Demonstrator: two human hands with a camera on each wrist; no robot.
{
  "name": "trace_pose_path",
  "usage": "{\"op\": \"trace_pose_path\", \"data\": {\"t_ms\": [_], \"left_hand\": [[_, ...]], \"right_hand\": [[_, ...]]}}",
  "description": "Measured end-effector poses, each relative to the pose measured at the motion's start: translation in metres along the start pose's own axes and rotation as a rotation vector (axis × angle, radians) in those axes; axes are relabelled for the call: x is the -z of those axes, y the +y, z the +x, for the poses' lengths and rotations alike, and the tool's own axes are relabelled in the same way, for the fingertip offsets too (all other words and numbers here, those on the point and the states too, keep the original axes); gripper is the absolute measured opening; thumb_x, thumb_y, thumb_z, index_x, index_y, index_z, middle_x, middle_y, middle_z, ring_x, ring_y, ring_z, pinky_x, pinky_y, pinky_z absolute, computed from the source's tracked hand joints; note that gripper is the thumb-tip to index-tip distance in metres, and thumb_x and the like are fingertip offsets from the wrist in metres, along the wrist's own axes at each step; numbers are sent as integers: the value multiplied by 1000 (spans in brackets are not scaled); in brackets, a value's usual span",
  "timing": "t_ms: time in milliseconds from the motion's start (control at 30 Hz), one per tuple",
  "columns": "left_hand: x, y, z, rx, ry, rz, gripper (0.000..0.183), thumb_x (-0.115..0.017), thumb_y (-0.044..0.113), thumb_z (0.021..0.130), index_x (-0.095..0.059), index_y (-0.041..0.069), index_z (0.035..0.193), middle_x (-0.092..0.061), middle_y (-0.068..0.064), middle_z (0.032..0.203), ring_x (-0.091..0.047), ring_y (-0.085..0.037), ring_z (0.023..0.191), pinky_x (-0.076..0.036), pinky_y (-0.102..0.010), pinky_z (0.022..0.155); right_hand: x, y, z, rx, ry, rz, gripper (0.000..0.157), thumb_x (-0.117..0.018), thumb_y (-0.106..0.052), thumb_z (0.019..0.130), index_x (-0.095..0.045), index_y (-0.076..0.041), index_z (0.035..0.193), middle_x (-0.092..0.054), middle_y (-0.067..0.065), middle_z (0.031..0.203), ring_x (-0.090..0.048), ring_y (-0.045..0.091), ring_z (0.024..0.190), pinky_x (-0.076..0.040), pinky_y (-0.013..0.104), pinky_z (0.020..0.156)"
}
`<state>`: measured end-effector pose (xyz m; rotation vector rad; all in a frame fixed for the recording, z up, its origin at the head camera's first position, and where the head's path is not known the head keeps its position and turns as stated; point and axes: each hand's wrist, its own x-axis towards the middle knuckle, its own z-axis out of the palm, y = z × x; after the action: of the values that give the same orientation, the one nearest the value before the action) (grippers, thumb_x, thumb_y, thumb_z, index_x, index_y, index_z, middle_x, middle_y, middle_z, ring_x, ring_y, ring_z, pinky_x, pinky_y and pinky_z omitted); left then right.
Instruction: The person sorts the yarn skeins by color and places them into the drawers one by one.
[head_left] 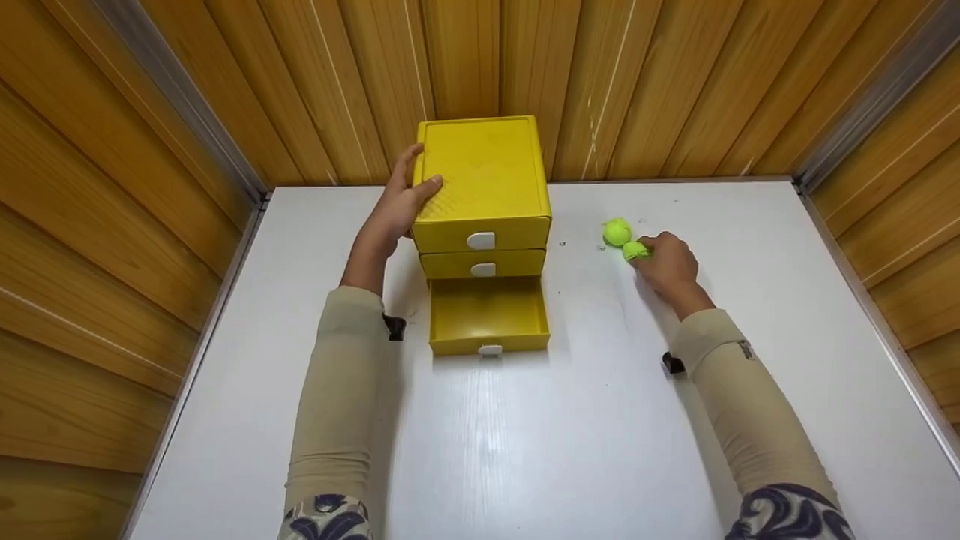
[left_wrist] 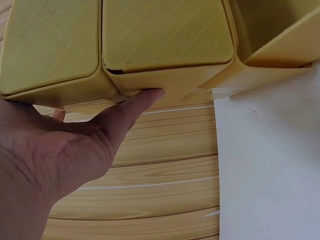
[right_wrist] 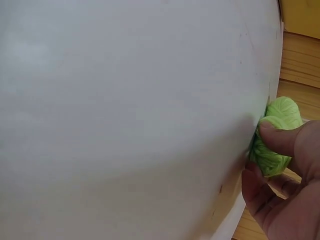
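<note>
A yellow three-drawer box (head_left: 480,169) stands at the back of the table, its bottom drawer (head_left: 487,319) pulled out with nothing inside. The upper two drawers are closed. My left hand (head_left: 401,206) rests against the box's left side, thumb over the top edge. In the left wrist view, straight fingers of that hand (left_wrist: 65,155) lie along the side. To the right, my right hand (head_left: 670,264) pinches a neon green wrinkled ball (head_left: 636,250) between thumb and fingers, low over the table. A second green ball (head_left: 616,232) lies just beyond, right beside the first.
White tabletop (head_left: 495,450) spreads in front of the box and on both sides. Wood-plank panels (head_left: 630,90) enclose the back and both sides. Small dark specks dot the table between box and balls.
</note>
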<state>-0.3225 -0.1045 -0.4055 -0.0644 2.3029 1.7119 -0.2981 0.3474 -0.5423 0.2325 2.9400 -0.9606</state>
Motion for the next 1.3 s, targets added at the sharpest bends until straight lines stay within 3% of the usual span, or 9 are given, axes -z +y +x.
{"op": "trace_pose_path", "data": {"t_ms": [233, 500, 700, 733, 833, 967, 1133, 1300], "left_hand": [[2, -2, 1, 2, 1, -2, 72, -58, 50, 106, -14, 57, 164, -2, 1, 183, -37, -35, 156, -48, -58, 114], [4, -2, 0, 15, 5, -2, 72, -58, 51, 106, -14, 58, 163, -3, 1, 182, -44, -34, 150, -52, -54, 110], [4, -2, -1, -1, 9, -5, 72, -58, 50, 106, -14, 56, 164, -3, 1, 183, -43, -34, 151, -50, -55, 112], [4, -2, -1, -2, 9, -5, 72, -58, 50, 106, -15, 56, 164, -3, 1, 183, -43, -34, 151, -50, -55, 112], [3, -3, -1, -13, 4, -7, 72, -58, 50, 106, -14, 55, 164, -4, 0, 182, -42, -34, 152, -49, -56, 114], [3, -3, -1, -16, 6, -9, 73, -57, 49, 107, -14, 54, 165, -5, -1, 182, -42, -35, 152, -48, -56, 114], [3, -2, 0, -2, 8, -11, 73, -58, 49, 106, -14, 56, 164, -4, 1, 183, -40, -33, 154, -45, -57, 117], [0, -2, 2, -10, -8, -7, 72, -57, 49, 107, -14, 55, 164, -3, 1, 183, -33, -33, 159, -39, -59, 123]], "right_hand": [[2, -3, 4, -20, -34, 7, 55, -72, -18, 99, -59, 4, 147, -59, 31, 146, -56, 46, 135, -47, 60, 110], [4, -4, 6, -2, -39, 11, 55, -75, -18, 96, -62, 3, 145, -61, 32, 139, -57, 41, 123, -48, 57, 103], [6, 1, 8, -12, -66, 72, 55, -77, -18, 96, -62, 3, 145, -61, 31, 140, -57, 41, 130, -49, 54, 109], [6, 2, 9, -18, -70, 85, 56, -77, -19, 96, -63, 2, 145, -61, 30, 141, -57, 39, 129, -50, 51, 107], [8, 7, 10, -48, -89, 123, 56, -80, -22, 95, -64, -2, 145, -61, 28, 142, -66, 30, 106, -57, 40, 88], [12, 11, 11, -117, -141, 208, 61, -82, -27, 96, -62, -8, 149, -56, 25, 151, -61, 14, 77, -55, 27, 63], [17, 12, 11, -183, -194, 274, 66, -81, -32, 97, -56, -13, 155, -54, 20, 159, -58, 10, 79, -54, 24, 66], [19, 12, 8, -218, -195, 299, 65, -77, -32, 100, -53, -15, 158, -59, 15, 144, -58, 11, 80, -54, 25, 67]]}}
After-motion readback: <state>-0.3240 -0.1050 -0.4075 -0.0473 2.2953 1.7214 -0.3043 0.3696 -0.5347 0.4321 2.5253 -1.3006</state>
